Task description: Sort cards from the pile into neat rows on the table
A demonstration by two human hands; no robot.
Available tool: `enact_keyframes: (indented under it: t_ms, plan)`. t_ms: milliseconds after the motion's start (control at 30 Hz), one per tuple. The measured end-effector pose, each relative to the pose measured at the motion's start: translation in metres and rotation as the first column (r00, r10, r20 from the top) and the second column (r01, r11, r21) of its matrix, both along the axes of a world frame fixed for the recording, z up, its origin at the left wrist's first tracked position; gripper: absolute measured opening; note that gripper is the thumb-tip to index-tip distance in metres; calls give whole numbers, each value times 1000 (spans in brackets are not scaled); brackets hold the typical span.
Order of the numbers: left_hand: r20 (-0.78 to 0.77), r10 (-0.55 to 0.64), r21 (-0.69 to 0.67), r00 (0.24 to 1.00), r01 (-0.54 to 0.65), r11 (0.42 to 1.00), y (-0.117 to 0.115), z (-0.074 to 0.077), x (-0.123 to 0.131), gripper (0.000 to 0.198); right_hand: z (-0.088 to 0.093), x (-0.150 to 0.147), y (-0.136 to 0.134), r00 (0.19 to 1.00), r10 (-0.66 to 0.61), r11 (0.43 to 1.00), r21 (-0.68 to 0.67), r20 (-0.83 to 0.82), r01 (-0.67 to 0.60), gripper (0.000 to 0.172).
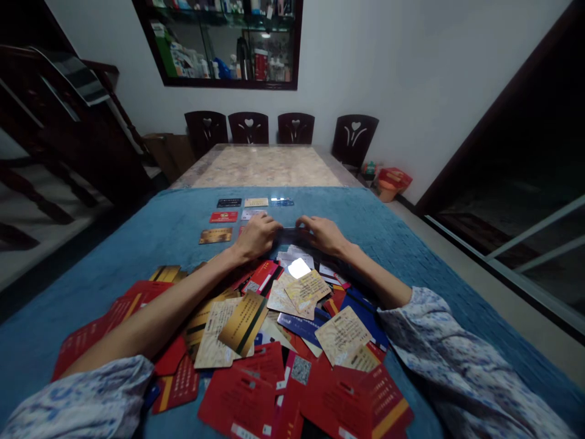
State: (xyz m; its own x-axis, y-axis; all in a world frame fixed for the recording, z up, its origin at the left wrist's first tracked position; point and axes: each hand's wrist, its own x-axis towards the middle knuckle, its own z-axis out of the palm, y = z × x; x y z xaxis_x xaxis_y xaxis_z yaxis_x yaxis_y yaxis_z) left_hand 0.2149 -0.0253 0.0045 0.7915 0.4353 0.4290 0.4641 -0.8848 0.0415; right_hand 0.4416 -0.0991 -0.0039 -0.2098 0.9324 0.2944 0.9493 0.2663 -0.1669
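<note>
My left hand (256,235) and my right hand (322,234) face each other beyond a heap of plastic cards, fingers closed at the two ends of a dark card (289,234). Its face is dim and hard to read. The heap mixes red cards (237,399), gold cards (244,323), cream cards (342,334) and blue cards (301,326), many overlapping. Further off, several cards lie separately in rows: a black card (229,202), a cream-gold card (256,202), a shiny blue card (281,201), a red card (223,217) and a brown-gold card (216,235). My left hand partly covers others there.
A blue cloth (183,210) covers the near part of the table, with its marble-look top (274,166) bare at the far end. Dark chairs (296,128) stand beyond. An orange bin (387,190) is on the floor at right, a wooden railing (68,110) at left.
</note>
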Motion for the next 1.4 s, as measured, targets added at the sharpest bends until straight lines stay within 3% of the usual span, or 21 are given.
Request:
enact_keyframes:
  t_ms: [333,500,867,1400]
  plan:
    - [-235,170,-18,957,-179,984,-17,3,-3,49,2,-2,-1,999,-2,996,-86,-42,-2,39]
    - [-280,180,-71,943,-207,976,-19,3,2,50,-1,-1,1,999,33,994,-105,-28,-36,44]
    - [-267,171,-158,948,-219,963,-13,3,2,35,-4,4,4,997,79,991,-109,-6,-79,49]
    - [-284,184,-156,941,-235,959,0,7,1,31,-1,10,12,993,114,988,-103,-34,-117,39]
